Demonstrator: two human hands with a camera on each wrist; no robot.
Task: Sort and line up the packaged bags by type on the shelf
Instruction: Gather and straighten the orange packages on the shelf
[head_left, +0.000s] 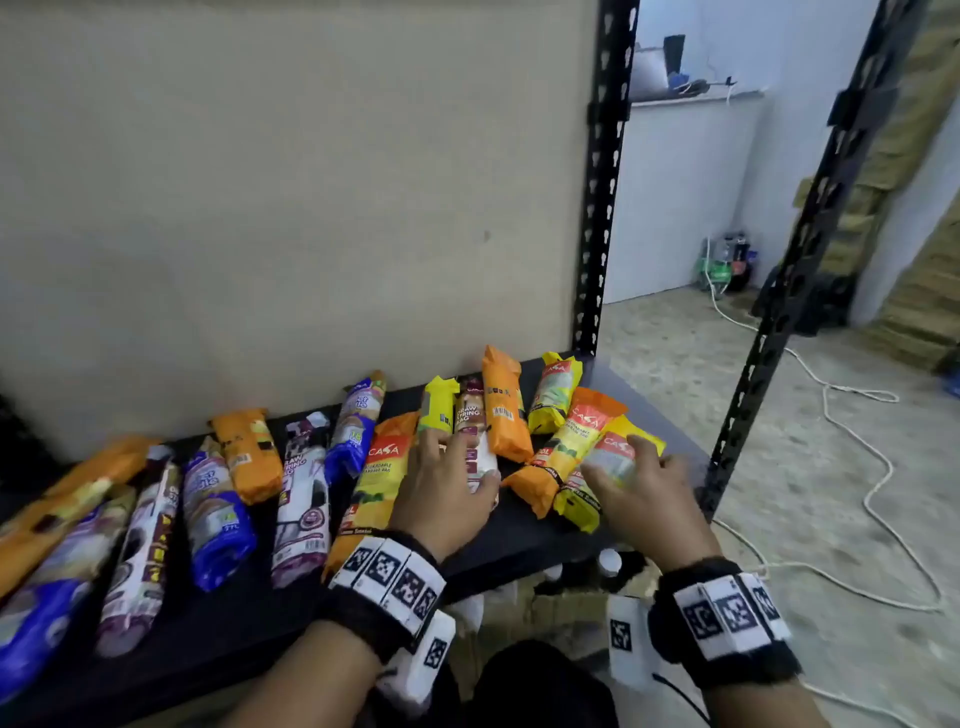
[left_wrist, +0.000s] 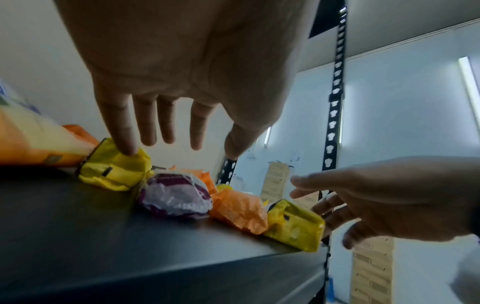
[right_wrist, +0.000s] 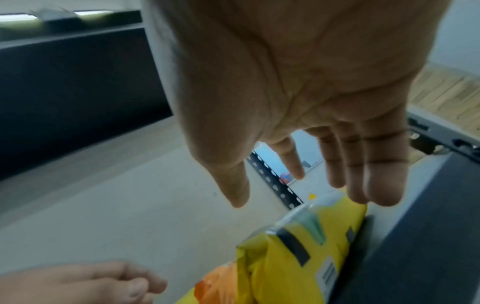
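Clearly we are mid-sort: both hands reach over the jumbled right end of the black metal shelf (head_left: 524, 530), where the soft plastic-wrapped bag rolls still lie mixed. Our left hand (head_left: 445, 486) is open, fingers straight, one fingertip touching the small yellow crinkled roll (left_wrist: 114, 171); just under its palm lies the purple-and-white drawstring-bag roll (head_left: 475, 441). Our right hand (head_left: 649, 493) is open too, its outer fingers touching the yellow roll with the red label (head_left: 605, 470), which rests across an orange-and-yellow roll (head_left: 563, 452) just left of that grip.

Next, we judge, each grip must close round one roll and carry it to its own kind; the wrappers look slippery and the rolls overlap, so neighbours may drag along.

Left of both grips, blue, purple and orange rolls (head_left: 218, 514) lie roughly parallel. Behind stands a beige backboard (head_left: 291, 208); beyond the black perforated upright (head_left: 605, 182), a speckled floor with white cable (head_left: 852, 415).
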